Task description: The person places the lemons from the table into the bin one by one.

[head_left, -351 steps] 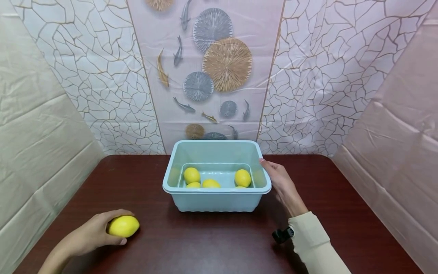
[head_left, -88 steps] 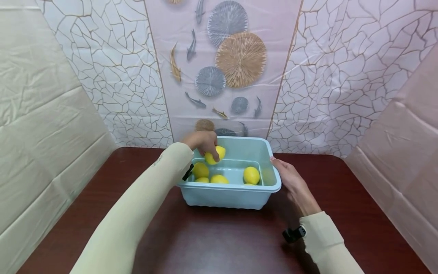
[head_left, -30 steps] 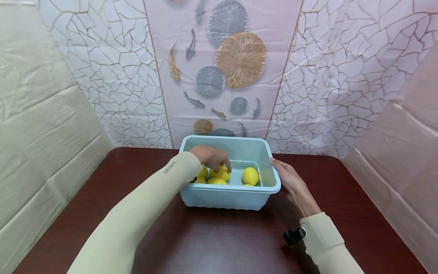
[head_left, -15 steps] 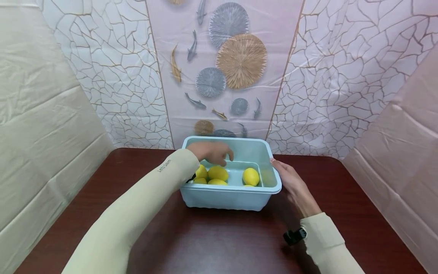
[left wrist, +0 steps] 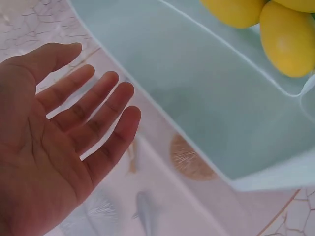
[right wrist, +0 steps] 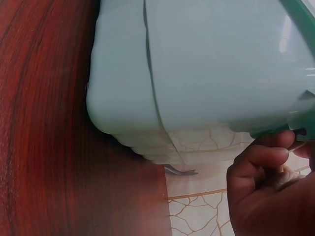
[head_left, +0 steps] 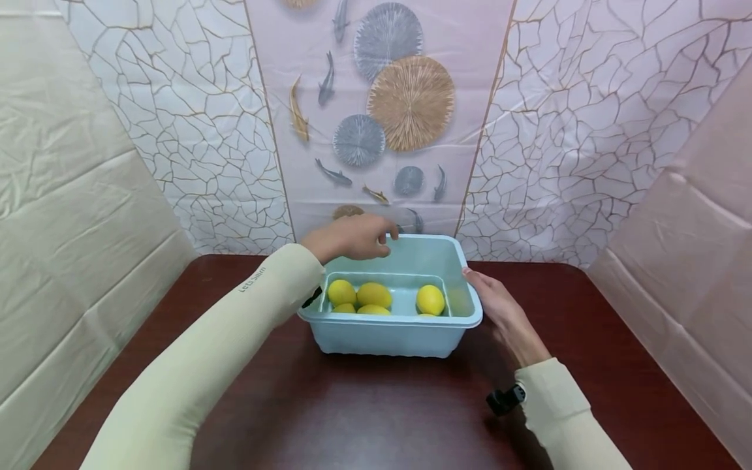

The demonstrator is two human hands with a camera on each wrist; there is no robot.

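Observation:
A light blue plastic tub (head_left: 388,339) stands on the dark table with several yellow lemons in it. One lemon (head_left: 431,300) sits at the right; others, among them a rear lemon (head_left: 374,296), cluster at the left. Over the tub's back left rim is my left hand (head_left: 355,236), holding nothing. In the left wrist view, that hand (left wrist: 64,132) has its fingers spread and slightly bent, apart from the tub and lemons (left wrist: 288,42). At the tub's right side my right hand (head_left: 499,310) grips the rim, thumb on top. The right wrist view shows its fingers (right wrist: 263,157) curled under the rim.
A dark red-brown wooden table (head_left: 364,411) extends in front of and on both sides of the tub. Behind it hangs a patterned backdrop (head_left: 411,104), close to the tub's back rim. Pale cloth panels (head_left: 70,196) flank the table.
My left hand carried a lemon from the table at left into the tub, set it among the left cluster, let go and rose to the back rim. My right hand has kept its grip.

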